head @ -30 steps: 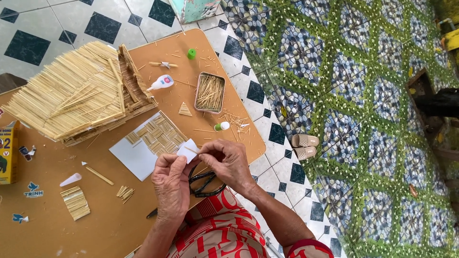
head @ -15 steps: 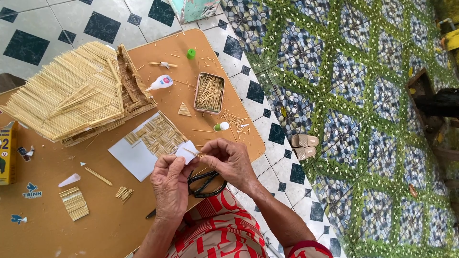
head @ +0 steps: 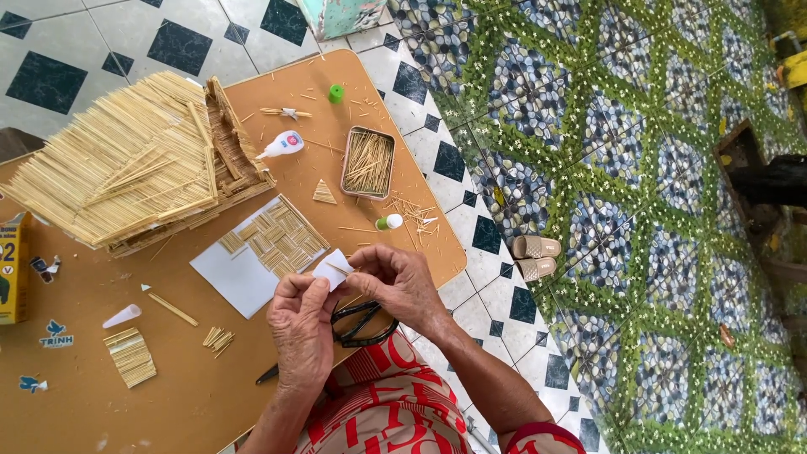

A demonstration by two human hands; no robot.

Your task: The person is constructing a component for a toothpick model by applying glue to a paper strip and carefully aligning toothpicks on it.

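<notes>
Pinching white card (head: 333, 271) – left hand (head: 301, 332), right hand (head: 395, 282) fingers nipping stick (head: 340, 268), seemingly pointing up-left.

A stick-built model roof (head: 126, 168) is set at the left of the table (head: 84, 420). A tin of toothpicks (head: 367, 162) is placed to its right, a woven panel on paper (head: 261, 252) below, scissors (head: 357, 324) under the hands.

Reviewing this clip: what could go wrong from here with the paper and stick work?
1. The stick is pinched by fingertips only, right hand against the paper in the left hand; it may slip or snap.
2. Scissors lie right under both hands, so a knock seems possible.
3. The glue bottle lies on its side and might leak.
</notes>
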